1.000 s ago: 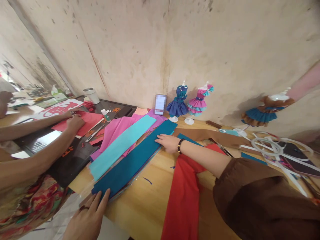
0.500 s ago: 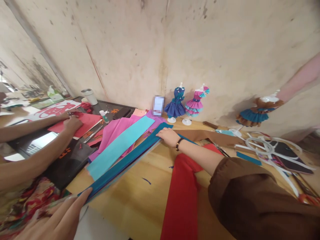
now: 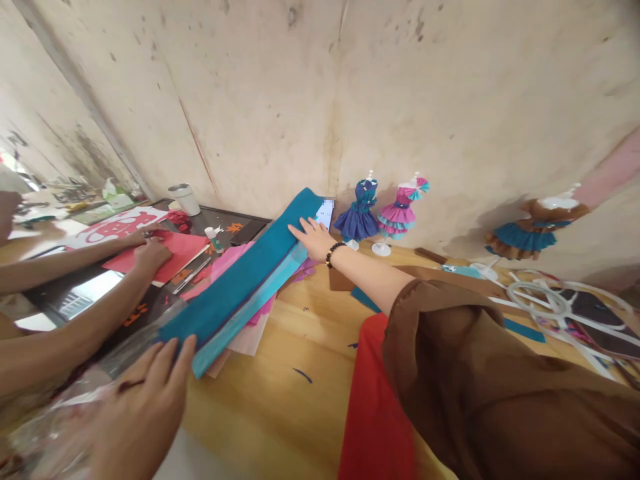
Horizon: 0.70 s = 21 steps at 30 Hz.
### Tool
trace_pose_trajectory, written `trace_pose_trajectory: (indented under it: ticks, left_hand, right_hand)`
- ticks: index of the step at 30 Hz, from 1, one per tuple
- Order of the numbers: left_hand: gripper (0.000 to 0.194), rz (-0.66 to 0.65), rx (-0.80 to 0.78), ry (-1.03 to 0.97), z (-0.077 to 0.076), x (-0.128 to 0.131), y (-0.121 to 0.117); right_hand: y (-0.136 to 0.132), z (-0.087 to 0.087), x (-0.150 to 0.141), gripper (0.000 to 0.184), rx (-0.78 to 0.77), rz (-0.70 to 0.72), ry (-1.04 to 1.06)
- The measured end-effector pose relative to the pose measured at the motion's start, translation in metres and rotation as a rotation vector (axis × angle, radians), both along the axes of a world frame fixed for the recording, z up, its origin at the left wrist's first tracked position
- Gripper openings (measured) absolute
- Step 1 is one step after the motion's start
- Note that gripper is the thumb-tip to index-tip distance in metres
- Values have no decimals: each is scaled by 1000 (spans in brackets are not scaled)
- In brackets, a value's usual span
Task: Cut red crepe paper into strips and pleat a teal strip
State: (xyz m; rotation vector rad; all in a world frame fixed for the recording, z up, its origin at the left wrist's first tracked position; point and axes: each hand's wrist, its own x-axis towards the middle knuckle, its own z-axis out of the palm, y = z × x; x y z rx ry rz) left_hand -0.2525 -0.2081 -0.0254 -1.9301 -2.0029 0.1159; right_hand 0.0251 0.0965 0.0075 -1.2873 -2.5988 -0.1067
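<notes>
Both of my hands are on a wide teal strip (image 3: 245, 267) of what looks like crepe paper or cloth, stretched diagonally across the table. My left hand (image 3: 150, 397) grips its near end, fingertips on top and thumb hidden. At the far end, my right hand (image 3: 313, 239) has its fingers on the strip's right edge, with the thumb out of sight beneath. A light blue strip (image 3: 250, 303) shows below the teal one. Pink pieces (image 3: 230, 260) lie mostly covered underneath. A red piece (image 3: 375, 407) lies beneath my right sleeve.
Small dress forms stand by the wall, in blue (image 3: 357, 210), pink (image 3: 397, 217) and brown and teal (image 3: 535, 230). A white cable (image 3: 530, 293) coils at right. On the left, another person's hands (image 3: 153, 253) work over red paper (image 3: 175, 257) beside a glue stick (image 3: 214, 240).
The teal strip has shifted left and its far end has risen, covering more of the light blue and pink pieces and part of the phone. My right hand has moved left and up with it.
</notes>
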Motion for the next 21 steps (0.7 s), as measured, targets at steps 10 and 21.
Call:
trace_pose_trajectory:
  ticks: [10, 21]
  left_hand:
    - [50, 14, -235, 197, -33, 42, 39]
    - [43, -31, -220, 61, 4, 79, 52]
  right_hand:
    - [-64, -35, 113, 57, -277, 88, -31]
    - [-162, -35, 253, 43, -339, -132, 116]
